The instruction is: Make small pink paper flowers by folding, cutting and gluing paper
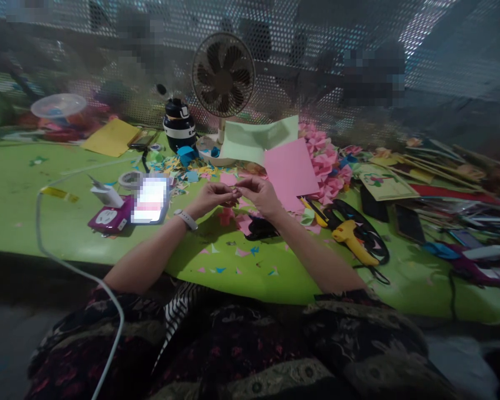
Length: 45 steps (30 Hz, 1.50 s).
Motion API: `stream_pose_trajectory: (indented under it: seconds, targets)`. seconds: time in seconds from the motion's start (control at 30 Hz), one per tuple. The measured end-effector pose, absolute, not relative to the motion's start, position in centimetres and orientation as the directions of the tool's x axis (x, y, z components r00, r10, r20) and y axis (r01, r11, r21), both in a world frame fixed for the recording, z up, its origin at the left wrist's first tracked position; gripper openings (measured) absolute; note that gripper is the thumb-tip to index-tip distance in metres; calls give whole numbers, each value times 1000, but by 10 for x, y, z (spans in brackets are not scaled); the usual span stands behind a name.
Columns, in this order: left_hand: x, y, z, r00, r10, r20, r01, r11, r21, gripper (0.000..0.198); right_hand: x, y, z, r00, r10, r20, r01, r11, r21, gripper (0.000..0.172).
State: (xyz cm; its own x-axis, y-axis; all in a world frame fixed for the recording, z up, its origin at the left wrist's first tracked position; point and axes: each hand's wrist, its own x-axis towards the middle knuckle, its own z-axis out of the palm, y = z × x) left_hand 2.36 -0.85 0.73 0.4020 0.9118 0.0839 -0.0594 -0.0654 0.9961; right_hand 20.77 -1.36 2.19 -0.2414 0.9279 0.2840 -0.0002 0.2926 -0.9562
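My left hand (pixel 210 199) and my right hand (pixel 261 195) meet at the fingertips above the middle of the table. Both are closed in a pinch. Whatever they hold between them is too small and too hidden to make out. Beneath and around them lie pink paper pieces (pixel 225 216), one partly under a dark object (pixel 261 228) by my right wrist. Just beyond my right hand a pink sheet (pixel 292 171) leans over a pale green sheet (pixel 260 139). A white band (pixel 186 219) circles my left wrist.
On the green table (pixel 79 244) a lit phone (pixel 150 200) leans by a purple power strip (pixel 110 216), its white cable (pixel 39 222) crossing the left. Rightward are a yellow glue gun (pixel 352 240), a cutter (pixel 315 211) and pink paper flowers (pixel 325 166). Behind stand a fan (pixel 223 75) and dark bottle (pixel 179 130).
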Motion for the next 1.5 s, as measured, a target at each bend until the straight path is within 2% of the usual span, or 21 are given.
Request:
stream_pose_trajectory:
  seconds: [0.3, 0.63, 0.73, 0.83, 0.97, 1.1, 1.27, 1.33, 1.4, 1.5]
  targets:
    - [17, -9, 13, 468, 883, 35, -70, -2, 998, 46, 210, -13, 24, -228, 931, 285, 25, 298, -954, 23]
    - [14, -5, 8, 464, 883, 78, -45, -64, 997, 42, 213, -17, 32, -253, 930, 268, 31, 285, -958, 23]
    - [14, -4, 7, 471, 878, 88, -41, -78, 996, 38, 214, -20, 38, -300, 915, 271, 144, 324, -935, 22]
    - [13, -2, 7, 469, 877, 107, -22, -109, 994, 31, 216, -22, 41, -346, 876, 336, 268, 436, -859, 17]
    - [12, -2, 9, 482, 866, 136, 36, -174, 984, 24, 220, -20, 43, -383, 844, 376, 335, 506, -794, 11]
    - [13, -2, 11, 516, 847, 131, 99, -210, 973, 23, 222, -14, 38, -433, 833, 346, 369, 514, -774, 10]
    - [7, 0, 20, 543, 833, 106, 192, -247, 950, 29, 228, -3, 27, -390, 867, 310, 351, 451, -821, 15]
    - [2, -1, 28, 545, 831, 111, 278, -303, 912, 28, 233, 3, 21, -385, 883, 267, 393, 419, -819, 15]
    - [-1, -3, 34, 608, 792, 57, 336, -322, 885, 27, 238, 8, 14, -395, 898, 196, 463, 379, -801, 13]
    - [-1, -8, 39, 757, 652, -45, 367, -367, 854, 19, 243, 14, 6, -407, 909, 94, 537, 321, -780, 12]
